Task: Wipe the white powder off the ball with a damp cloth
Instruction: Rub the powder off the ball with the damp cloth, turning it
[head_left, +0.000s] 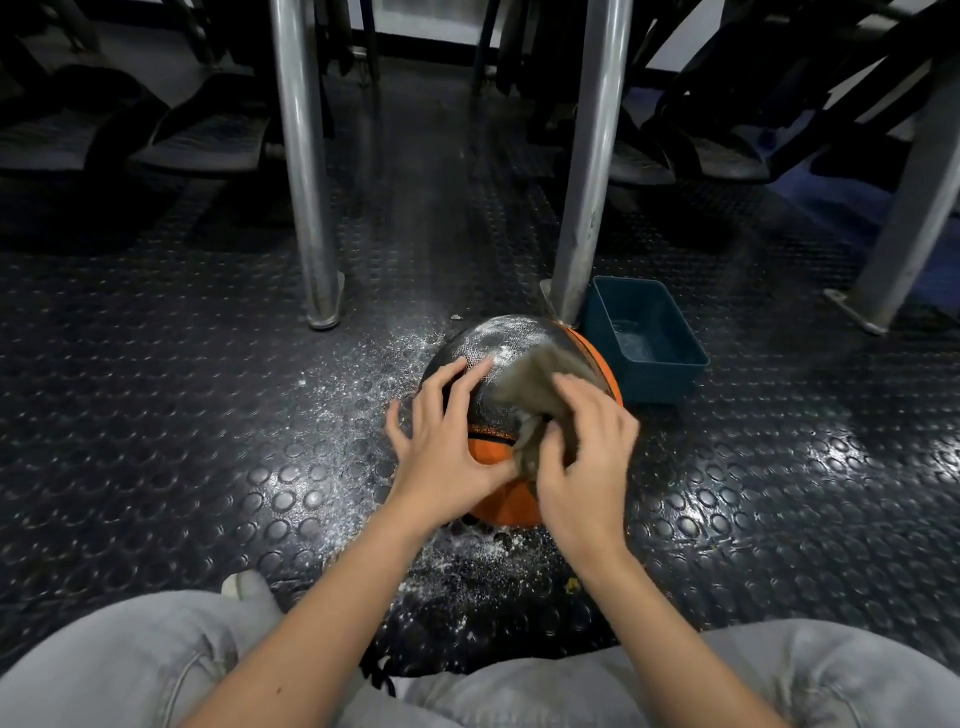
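You sit on a dark rubber floor (182, 364) studded with raised discs. The black-and-orange ball (488, 410) rests on it just ahead of your knees, with white powder (493, 338) on its top and scattered on the floor around it. Your left hand (447, 447) lies spread on the ball, fingers straight. Your right hand (587, 457) grips a grey cloth (540, 379) against the ball. A teal tub (660, 382) holding water stands just to the right, beside a metal post (592, 171). Dark machine frames stand behind.
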